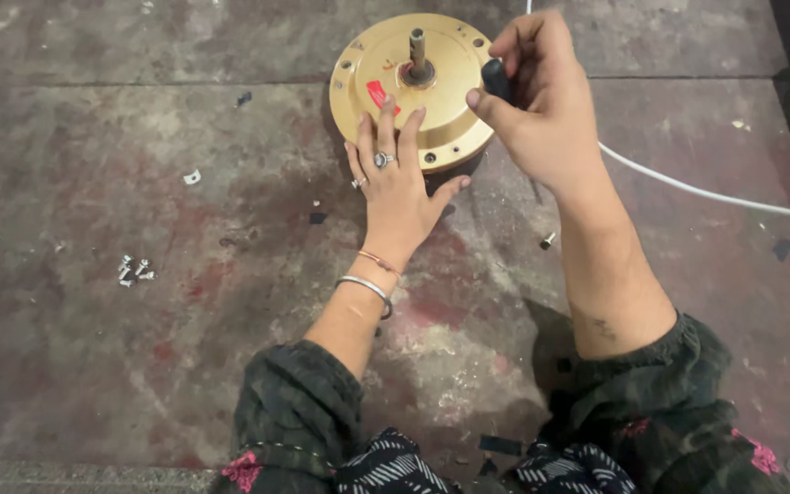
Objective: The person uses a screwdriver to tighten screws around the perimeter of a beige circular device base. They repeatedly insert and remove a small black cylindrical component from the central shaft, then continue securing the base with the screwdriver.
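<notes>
With several screw holes around the round gold motor housing (418, 87) on the floor (93, 183) showing bare and 4 or so loose screws (134, 270) lying well apart, the left hand (395, 178) rests flat and open on its near edge while the right hand (537, 101) is clenched around a black tool handle (496, 78) at its rim, so the screw work looks only partly done.

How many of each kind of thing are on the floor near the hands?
Gold round motor housing: 1
Black tool handle in the right hand: 1
White cable: 1
Pile of small silver screws: 1
Lone screw: 1
Total: 5
The left hand rests on the housing.
</notes>
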